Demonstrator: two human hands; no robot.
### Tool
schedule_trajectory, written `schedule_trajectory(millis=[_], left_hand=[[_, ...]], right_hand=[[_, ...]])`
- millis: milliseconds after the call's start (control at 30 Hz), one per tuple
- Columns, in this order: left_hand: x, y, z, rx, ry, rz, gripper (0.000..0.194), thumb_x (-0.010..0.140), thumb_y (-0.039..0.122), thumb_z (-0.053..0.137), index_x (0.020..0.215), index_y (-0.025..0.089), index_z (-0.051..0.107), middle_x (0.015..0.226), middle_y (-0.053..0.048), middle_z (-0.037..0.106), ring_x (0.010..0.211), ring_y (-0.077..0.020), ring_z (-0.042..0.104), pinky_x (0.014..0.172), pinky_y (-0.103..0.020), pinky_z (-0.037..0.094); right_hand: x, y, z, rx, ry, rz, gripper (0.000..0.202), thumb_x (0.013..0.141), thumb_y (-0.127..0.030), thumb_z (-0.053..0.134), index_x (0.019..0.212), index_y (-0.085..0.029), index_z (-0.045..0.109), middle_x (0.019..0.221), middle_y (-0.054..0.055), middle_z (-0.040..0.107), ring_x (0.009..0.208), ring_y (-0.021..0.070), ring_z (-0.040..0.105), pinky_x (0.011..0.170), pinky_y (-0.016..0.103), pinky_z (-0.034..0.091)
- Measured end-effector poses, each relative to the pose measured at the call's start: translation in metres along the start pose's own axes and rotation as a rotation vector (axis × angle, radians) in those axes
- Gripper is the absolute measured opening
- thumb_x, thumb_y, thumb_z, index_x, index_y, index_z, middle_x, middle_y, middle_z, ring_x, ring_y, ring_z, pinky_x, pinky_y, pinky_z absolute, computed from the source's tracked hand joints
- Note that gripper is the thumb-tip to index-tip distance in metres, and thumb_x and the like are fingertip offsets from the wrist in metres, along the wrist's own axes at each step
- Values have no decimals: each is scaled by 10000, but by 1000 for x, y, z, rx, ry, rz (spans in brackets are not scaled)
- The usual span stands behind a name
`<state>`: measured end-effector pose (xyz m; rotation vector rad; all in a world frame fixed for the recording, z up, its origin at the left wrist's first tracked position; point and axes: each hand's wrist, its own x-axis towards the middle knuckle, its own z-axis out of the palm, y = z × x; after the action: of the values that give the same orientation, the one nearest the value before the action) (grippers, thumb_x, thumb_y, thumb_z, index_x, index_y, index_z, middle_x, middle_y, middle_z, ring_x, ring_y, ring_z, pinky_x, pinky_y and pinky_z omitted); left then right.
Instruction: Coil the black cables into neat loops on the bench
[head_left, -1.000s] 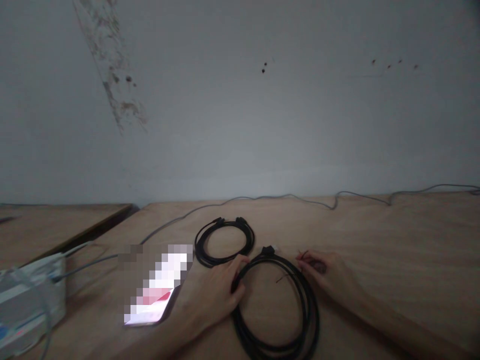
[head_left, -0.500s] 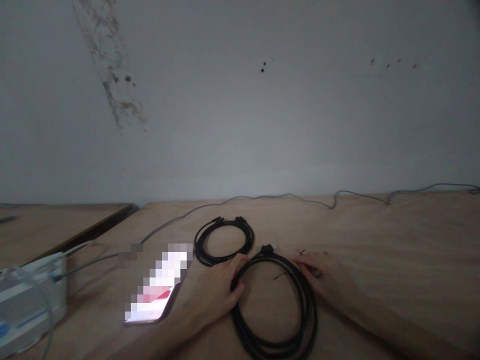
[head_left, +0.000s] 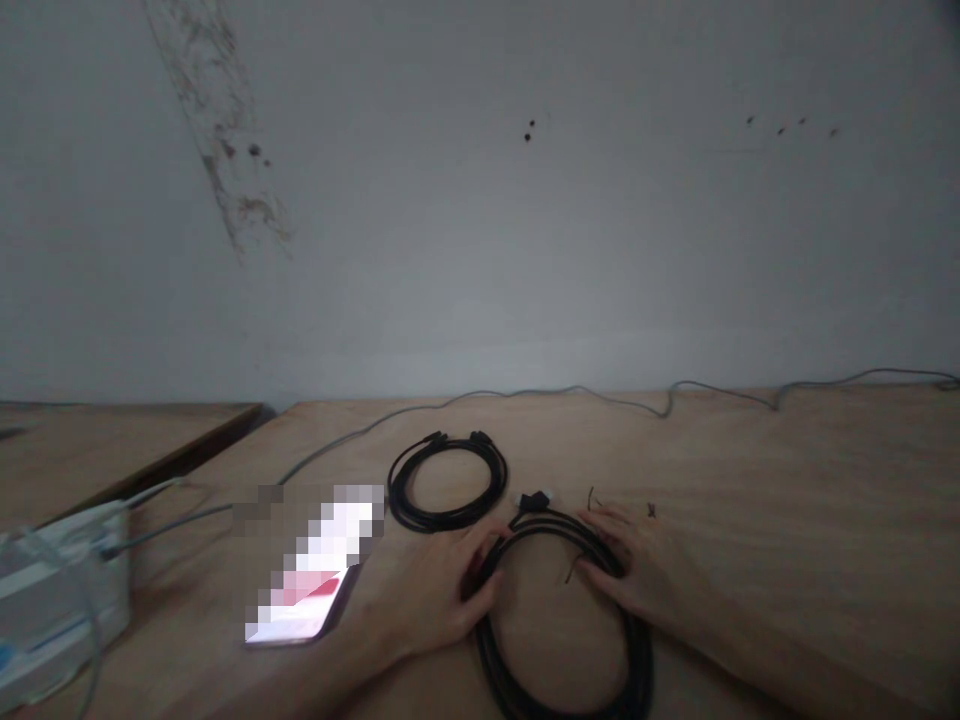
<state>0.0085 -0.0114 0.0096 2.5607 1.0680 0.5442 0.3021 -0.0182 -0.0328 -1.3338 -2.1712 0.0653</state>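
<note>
A large coil of black cable (head_left: 641,665) lies on the wooden table, its connectors (head_left: 534,500) together at the top. My left hand (head_left: 450,580) grips the coil's upper left side between thumb and fingers. On the upper right side, my right hand (head_left: 637,560) has its fingers and thumb closed round the coil, with thin tie ends sticking out by the fingertips. Behind my left hand rests a smaller coil of black cable (head_left: 405,500), touched by neither thumb.
A lit phone (head_left: 300,610), partly blurred out, lies left of my left hand. At the far left stands a white box (head_left: 67,610) with cables. A thin grey cable (head_left: 420,408) runs along the table's back by the wall. A tiny dark scrap (head_left: 651,510) lies beyond my right hand.
The large coil has shifted slightly right, and its connectors now sit side by side. My right hand has moved from beside the coil to hold its upper right side; my left hand moved slightly right.
</note>
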Motion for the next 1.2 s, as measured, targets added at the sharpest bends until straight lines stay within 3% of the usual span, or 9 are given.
schedule_trajectory(millis=[167,333,600,800,1000,1067,1200], left_hand=[[-1,2,0,-6,-4,34,344,973,455,487,1229,242,574,788,7,600,700,-173,563,612,-270,406],[-1,3,-1,-4,-19,1,324,971,450,494,1205,245,588,805,4,602,725,-179,566,608,-267,405],[0,2,1,2,-26,-39,319,1012,446,447,1190,240,612,845,-17,635,779,-201,589,638,-279,418],[3,1,2,-1,8,-59,264,1015,390,449,1139,241,628,907,-19,662,786,-193,608,711,-296,437],[3,1,2,40,37,-45,209,997,331,463,1058,232,637,937,-25,633,810,-188,609,739,-296,443],[3,1,2,47,35,-40,191,994,307,466,1039,234,637,932,-20,631,822,-186,612,742,-293,442],[3,-1,3,61,39,-44,173,990,290,477,1038,238,635,926,-18,627,831,-189,617,750,-298,442]], right_hand=[[-4,11,12,-50,15,-9,419,907,-304,613,1324,-279,650,1259,91,721,1143,308,678,984,494,522],[-5,11,13,-75,12,-8,333,924,-257,571,1239,-280,675,1194,68,742,1020,269,714,890,422,559],[-3,1,2,107,40,34,209,883,-198,565,990,-275,727,977,17,772,874,223,723,822,368,565],[-4,8,11,316,74,150,164,893,-253,556,924,-274,716,948,31,771,870,237,736,770,369,602],[0,1,6,492,117,168,115,876,-263,571,852,-251,683,964,43,768,885,247,733,749,368,607],[1,0,5,510,119,171,113,868,-258,567,838,-246,675,963,44,765,877,242,730,715,350,601],[2,0,3,402,129,154,116,842,-237,576,827,-246,691,914,32,762,860,235,722,812,384,576]])
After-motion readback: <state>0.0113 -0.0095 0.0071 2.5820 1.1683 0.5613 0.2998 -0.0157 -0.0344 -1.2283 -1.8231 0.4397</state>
